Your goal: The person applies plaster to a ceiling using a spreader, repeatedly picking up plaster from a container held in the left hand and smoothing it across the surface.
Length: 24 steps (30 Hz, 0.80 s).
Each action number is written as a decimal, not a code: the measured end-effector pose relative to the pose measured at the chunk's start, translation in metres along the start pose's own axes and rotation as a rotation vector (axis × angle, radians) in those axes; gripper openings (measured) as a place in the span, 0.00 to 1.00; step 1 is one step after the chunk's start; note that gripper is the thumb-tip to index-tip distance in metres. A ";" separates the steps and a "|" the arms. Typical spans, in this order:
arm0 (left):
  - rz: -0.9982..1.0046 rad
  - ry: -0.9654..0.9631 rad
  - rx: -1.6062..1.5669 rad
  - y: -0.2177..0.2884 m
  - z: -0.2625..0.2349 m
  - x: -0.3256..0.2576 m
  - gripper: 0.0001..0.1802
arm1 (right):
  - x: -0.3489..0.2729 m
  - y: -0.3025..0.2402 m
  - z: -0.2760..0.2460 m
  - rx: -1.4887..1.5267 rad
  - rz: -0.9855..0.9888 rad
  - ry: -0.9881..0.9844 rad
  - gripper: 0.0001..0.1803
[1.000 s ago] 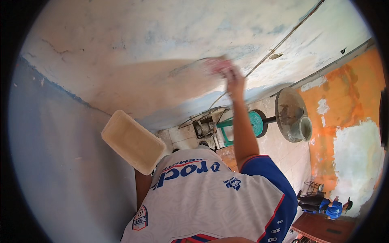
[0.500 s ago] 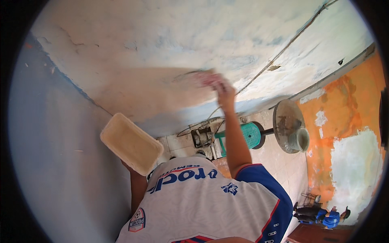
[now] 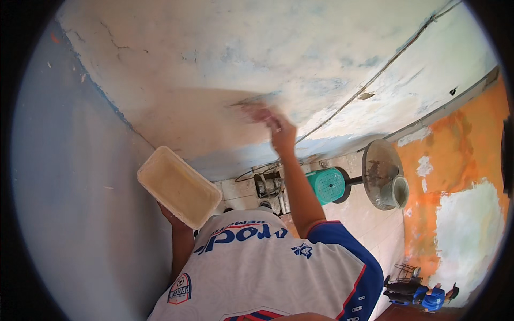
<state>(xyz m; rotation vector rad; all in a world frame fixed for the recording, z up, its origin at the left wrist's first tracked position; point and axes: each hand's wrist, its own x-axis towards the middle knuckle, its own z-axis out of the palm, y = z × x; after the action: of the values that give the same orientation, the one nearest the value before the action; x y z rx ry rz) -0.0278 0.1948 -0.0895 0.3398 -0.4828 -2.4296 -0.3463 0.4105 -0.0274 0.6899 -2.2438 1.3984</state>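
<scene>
My left hand [image 3: 169, 214] holds up a rectangular, whitish tub [image 3: 176, 187] by its near side; most of its fingers are hidden behind the tub. Inside the tub, the floor looks beige and coated. With my right arm stretched out, my right hand [image 3: 282, 134] is closed round a reddish tool [image 3: 256, 112], too smeared by motion to name its kind. This tool is at the patchy white and pale-blue wall [image 3: 214, 69], with a thin dark edge beside it. Around it the wall carries a broad beige area.
A blue-grey wall [image 3: 69, 187] stands close on the left. A green plastic stool [image 3: 327, 184] and a round table [image 3: 375, 160] with a grey bucket [image 3: 399, 191] are at right. A cable [image 3: 385, 69] runs along the wall. Another person [image 3: 433, 298] in blue is at far right.
My right hand and the reddish tool have moved left and slightly down along the wall. The tub stays in my left hand, and the view has shifted a little.
</scene>
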 end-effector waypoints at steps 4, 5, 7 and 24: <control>0.015 -0.004 0.004 0.003 0.001 -0.003 0.33 | 0.067 0.005 -0.117 -0.037 0.165 0.378 0.13; 0.023 0.000 0.001 0.004 0.001 -0.006 0.33 | 0.078 -0.005 -0.143 -0.101 0.164 0.508 0.12; 0.027 0.004 -0.003 0.005 0.000 -0.008 0.33 | 0.080 0.000 -0.168 0.185 0.118 0.682 0.13; 0.043 0.041 0.035 0.004 0.013 -0.020 0.30 | 0.076 -0.023 -0.160 0.260 0.060 0.766 0.12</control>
<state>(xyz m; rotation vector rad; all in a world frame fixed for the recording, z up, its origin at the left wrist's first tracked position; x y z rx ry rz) -0.0148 0.2078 -0.0732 0.3897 -0.5099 -2.3697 -0.3801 0.5318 0.0991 0.1061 -1.5069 1.6389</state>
